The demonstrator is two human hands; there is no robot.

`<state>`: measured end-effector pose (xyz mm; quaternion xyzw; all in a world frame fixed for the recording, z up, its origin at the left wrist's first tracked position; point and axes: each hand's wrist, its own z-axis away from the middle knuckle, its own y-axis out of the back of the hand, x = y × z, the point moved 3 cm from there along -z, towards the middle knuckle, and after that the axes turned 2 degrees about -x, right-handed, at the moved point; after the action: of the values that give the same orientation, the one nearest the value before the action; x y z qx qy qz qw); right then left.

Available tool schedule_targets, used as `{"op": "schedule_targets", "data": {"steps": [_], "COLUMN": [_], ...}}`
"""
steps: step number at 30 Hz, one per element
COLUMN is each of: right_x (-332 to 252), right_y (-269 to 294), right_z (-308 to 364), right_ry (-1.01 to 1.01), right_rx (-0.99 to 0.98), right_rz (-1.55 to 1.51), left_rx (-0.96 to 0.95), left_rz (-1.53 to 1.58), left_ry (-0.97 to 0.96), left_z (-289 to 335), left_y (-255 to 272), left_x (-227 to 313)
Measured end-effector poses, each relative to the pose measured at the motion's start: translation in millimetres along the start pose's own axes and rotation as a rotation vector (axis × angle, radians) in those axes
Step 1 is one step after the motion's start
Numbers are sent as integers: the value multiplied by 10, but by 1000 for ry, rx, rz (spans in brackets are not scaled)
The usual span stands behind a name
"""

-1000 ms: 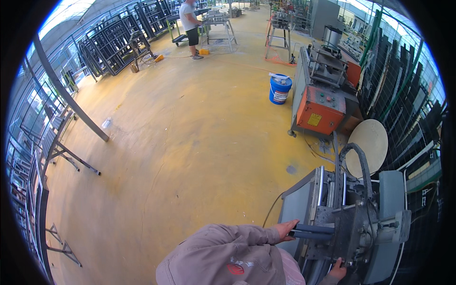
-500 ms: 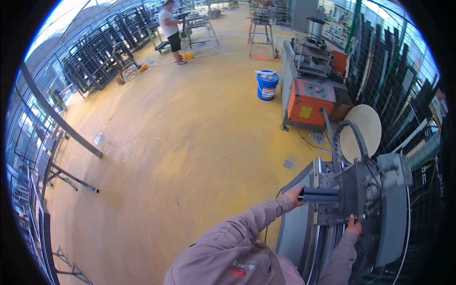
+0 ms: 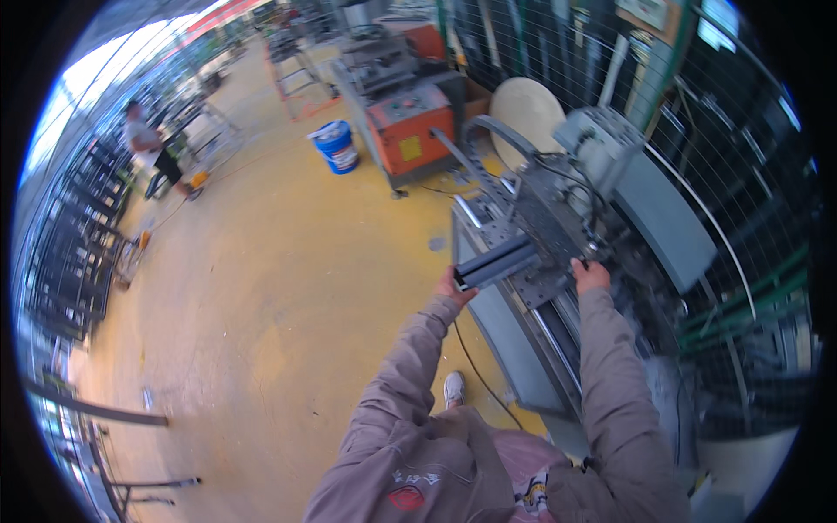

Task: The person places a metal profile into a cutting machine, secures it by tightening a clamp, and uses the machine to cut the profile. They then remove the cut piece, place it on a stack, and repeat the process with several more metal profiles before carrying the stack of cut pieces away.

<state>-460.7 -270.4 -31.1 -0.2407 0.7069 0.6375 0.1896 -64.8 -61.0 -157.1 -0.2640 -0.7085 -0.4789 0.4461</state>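
Observation:
My left hand (image 3: 453, 289) is closed round the outer end of a dark grey metal profile (image 3: 499, 263). The profile's other end runs in under the black carriage plate (image 3: 554, 209) of a floor-standing machine. At the near edge of that carriage is my right hand (image 3: 591, 275), fingers curled and thumb upward, by a small metal fitting. What those fingers grip is hidden. Beneath the carriage, steel guide rails (image 3: 558, 336) run toward me along the machine's grey bed (image 3: 514, 344).
An orange and grey machine (image 3: 410, 131) stands beyond, with a blue bucket (image 3: 336, 150) beside it. A round beige disc (image 3: 527, 113) leans behind the carriage. Wire mesh fencing lines the right. A cable (image 3: 475, 370) lies near my shoe (image 3: 453, 388). A person (image 3: 157, 150) stands far left.
My view has swung to the right, so the machine sits further left and appears tilted. Both hands stay at about the same places on the profile and the carriage.

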Motion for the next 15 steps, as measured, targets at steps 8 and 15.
{"op": "schedule_targets", "data": {"steps": [8,15], "right_x": [77,-8], "right_y": [359,651], "right_z": [1646,2556], "right_ry": [-40,-28], "right_rx": [-52,-38], "right_rz": [-98,-127], "left_rx": [-196,-308], "left_rz": [-156,-254], "left_ry": [-146,-81], "left_z": [1340,2139], "left_y": [617,962], "left_x": [164,452]}}
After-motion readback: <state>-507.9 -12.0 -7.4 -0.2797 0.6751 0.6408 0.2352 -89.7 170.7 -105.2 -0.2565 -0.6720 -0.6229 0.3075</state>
